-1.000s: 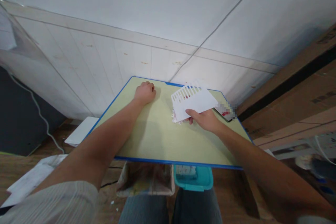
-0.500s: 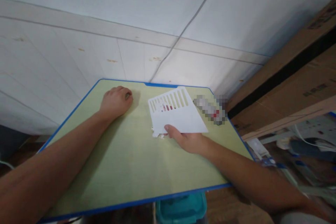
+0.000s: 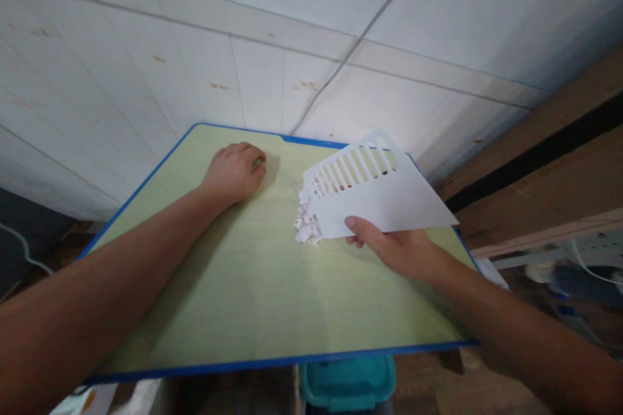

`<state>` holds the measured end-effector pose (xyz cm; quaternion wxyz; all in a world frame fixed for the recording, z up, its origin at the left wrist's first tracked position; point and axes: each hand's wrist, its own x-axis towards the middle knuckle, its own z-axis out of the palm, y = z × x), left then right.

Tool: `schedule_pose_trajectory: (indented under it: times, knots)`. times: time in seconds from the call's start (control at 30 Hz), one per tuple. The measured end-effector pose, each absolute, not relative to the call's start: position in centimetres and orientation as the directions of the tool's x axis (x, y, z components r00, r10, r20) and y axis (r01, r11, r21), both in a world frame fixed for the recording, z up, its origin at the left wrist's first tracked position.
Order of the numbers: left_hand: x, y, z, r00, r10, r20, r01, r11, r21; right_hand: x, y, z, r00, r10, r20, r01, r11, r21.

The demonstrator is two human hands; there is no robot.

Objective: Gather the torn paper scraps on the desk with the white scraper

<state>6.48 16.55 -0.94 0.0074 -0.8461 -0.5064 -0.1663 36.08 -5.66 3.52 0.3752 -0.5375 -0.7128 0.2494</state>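
My right hand grips a flat white slotted sheet by its near edge, thumb on top and fingertips showing below. The sheet is tilted, with a row of long slots along its far side. A small heap of torn white paper scraps lies on the table by the sheet's left edge. On the left, my left hand rests on the table with its fingers curled closed. A gap shows at the curled index finger, and whatever it may hold is hidden.
The pale green table has a blue rim and stands against a white panelled wall. A grey cable runs down the wall. Large cardboard boxes stand at the right. Below the near edge is a teal-lidded bin.
My right hand has moved right with the slotted sheet, which is now more tilted and uncovers the paper scraps. The blurred item at the table's right is now out of sight. My left hand stays curled.
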Motion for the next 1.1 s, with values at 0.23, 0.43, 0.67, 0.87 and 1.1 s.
schedule_pose_trajectory:
  times: [0.23,0.43,0.67,0.87,1.1]
  knots:
    - [6.6,16.6,-1.2,0.457,0.836,0.302,0.82,-0.528,0.22,37.4,-7.4,1.8,-0.168,0.939,0.301,0.674,0.333,-0.66]
    - [6.8,16.8,-1.5,0.44,0.844,0.307,0.807,-0.522,0.276,37.5,-7.0,1.2,-0.062,0.937,0.344,0.711,0.283,-0.644]
    - [7.3,17.3,-2.3,0.411,0.85,0.329,0.803,-0.509,0.312,35.7,-7.3,2.7,-0.151,0.945,0.289,0.695,0.309,-0.649]
    - [7.8,17.7,-2.9,0.383,0.856,0.348,0.794,-0.497,0.349,35.6,-6.5,2.8,-0.169,0.934,0.314,0.748,0.329,-0.576]
    - [8.1,17.9,-3.2,0.367,0.856,0.365,0.788,-0.494,0.367,35.8,-7.0,1.9,-0.14,0.939,0.315,0.745,0.309,-0.592]
